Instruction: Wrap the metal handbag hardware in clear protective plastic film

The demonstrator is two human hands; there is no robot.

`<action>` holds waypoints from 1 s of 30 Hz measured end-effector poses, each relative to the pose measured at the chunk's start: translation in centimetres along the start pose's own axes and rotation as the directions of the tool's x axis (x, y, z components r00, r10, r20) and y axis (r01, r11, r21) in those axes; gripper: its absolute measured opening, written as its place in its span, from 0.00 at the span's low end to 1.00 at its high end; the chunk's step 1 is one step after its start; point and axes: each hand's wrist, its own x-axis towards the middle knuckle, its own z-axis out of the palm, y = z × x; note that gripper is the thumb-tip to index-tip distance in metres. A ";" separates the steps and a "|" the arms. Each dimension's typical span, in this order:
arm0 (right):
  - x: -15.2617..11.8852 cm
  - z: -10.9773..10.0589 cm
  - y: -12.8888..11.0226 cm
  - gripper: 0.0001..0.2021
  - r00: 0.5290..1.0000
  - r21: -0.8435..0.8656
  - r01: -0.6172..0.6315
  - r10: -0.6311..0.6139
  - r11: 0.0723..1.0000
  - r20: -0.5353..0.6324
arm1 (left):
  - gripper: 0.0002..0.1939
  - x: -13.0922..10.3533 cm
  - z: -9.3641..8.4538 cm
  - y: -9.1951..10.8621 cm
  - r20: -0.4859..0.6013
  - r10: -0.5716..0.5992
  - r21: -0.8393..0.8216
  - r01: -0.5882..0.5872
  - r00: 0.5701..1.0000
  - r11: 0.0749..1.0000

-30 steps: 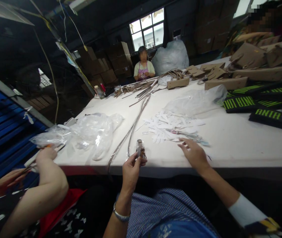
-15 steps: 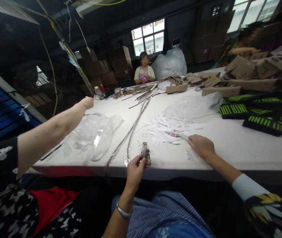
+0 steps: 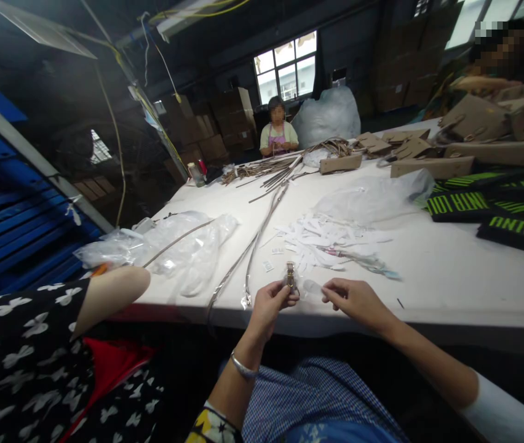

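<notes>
Left hand (image 3: 269,307) grips a small brown strap piece with gold-coloured buckle (image 3: 290,277) low down, which seems to leave the buckle exposed, above the white-covered bench's (image 3: 451,280) front edge. Right hand (image 3: 354,300) pinches a small translucent whitish piece (image 3: 312,287) by its end, just beside it. White paper strips (image 3: 310,237) lie loose beyond, within easy reach.

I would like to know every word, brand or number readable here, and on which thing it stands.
"ANTA", green, on the front black item; letters after it unclear.
"ANTA", green, on the black item behind; neighbouring letters unclear.
Small white labels: too small to read.
Blue cloth: white print blurred.
</notes>
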 end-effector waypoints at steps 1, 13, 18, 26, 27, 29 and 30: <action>0.0 0.4 -0.1 0.12 1.000 0.012 -0.004 0.004 1.000 -0.011 | 0.23 0.0 0.0 0.0 0.007 0.003 0.005 -0.003 1.000 1.000; -0.2 2.4 0.9 0.17 0.990 0.214 -0.102 0.120 0.971 -0.071 | 0.24 -0.4 -0.1 0.2 -0.023 -0.001 -0.002 0.001 1.000 1.000; -0.9 3.1 1.8 0.13 0.989 0.285 -0.028 0.069 0.958 -0.134 | 0.23 -0.6 -0.4 0.1 -0.036 0.002 0.003 -0.002 0.999 1.000; -2.1 3.9 1.5 0.16 0.988 0.482 -0.011 0.084 0.876 -0.130 | 0.21 -0.5 -0.5 0.0 -0.055 -0.002 -0.014 0.001 0.998 1.000; -2.3 3.9 1.5 0.16 0.987 0.501 -0.016 0.093 0.865 -0.130 | 0.21 -0.5 -0.5 0.0 -0.055 0.001 -0.015 -0.002 0.999 1.000; -2.5 4.0 1.4 0.15 0.978 0.531 -0.042 0.142 0.846 -0.150 | 0.20 -0.5 -0.5 0.1 -0.053 0.004 -0.017 -0.005 0.999 1.000; -2.5 4.1 1.5 0.15 0.970 0.551 -0.059 0.178 0.832 -0.165 | 0.20 -0.5 -0.5 0.1 -0.053 0.004 -0.018 -0.005 0.999 1.000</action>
